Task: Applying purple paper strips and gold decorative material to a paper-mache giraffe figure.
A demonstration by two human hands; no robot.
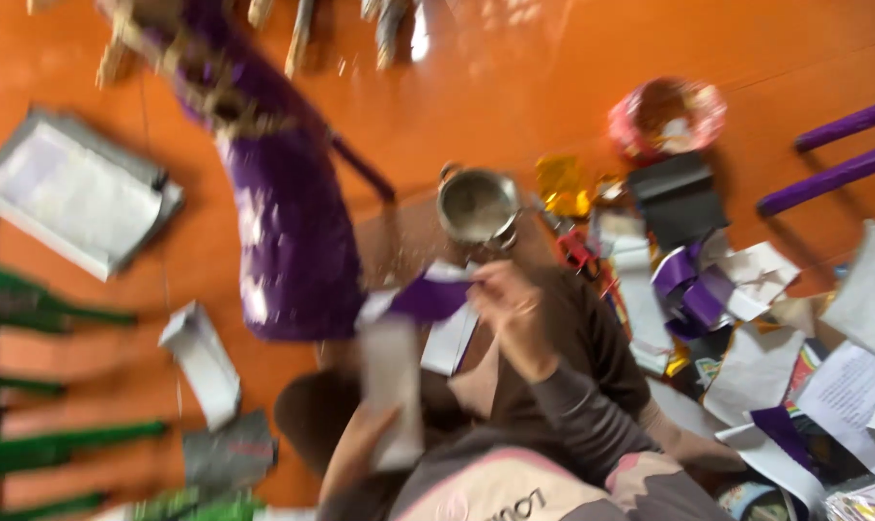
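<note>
The picture is blurred. My left hand (358, 446) comes up from the bottom and holds an upright white paper strip (393, 386). My right hand (511, 311), in a grey sleeve, pinches a purple and white paper piece (430, 295) just above the strip. Both hands hover over my brown-trousered lap (592, 338). A small metal pot (476, 205) stands on the orange floor just beyond my right hand.
A person in a purple garment (285, 222) stands close at the upper left. A heap of white and purple paper scraps (746, 338) lies at right, with a black box (679, 198) and a red round dish (666, 116). A flat grey tray (75, 188) and green bars (51, 449) are at left.
</note>
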